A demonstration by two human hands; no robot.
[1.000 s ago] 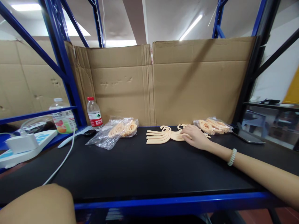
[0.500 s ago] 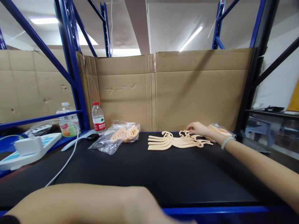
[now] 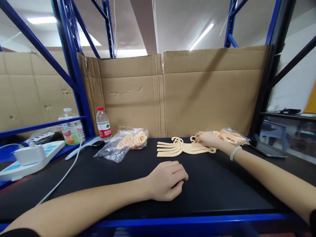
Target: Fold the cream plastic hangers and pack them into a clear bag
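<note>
Head view of a black tabletop (image 3: 118, 184) before upright cardboard panels (image 3: 212, 95). At the far side, right of centre: cream-coloured strands (image 3: 172, 149), laid flat in a bundle, straight ends to the left, curled portions along the back and at the right. At the right end of the bundle: right hand (image 3: 207, 138), fingers bent down at the strands; impossible to tell whether pinching them or merely touching. Just behind and to the right of it: a clear bag (image 3: 230, 136) of similar strands. In the foreground, well apart from the bundle: left hand (image 3: 168, 181), fingers loosely curled, palm hidden, contents impossible to tell. To the far left: a second bag (image 3: 132, 141) near a red-capped bottle (image 3: 103, 126).
</note>
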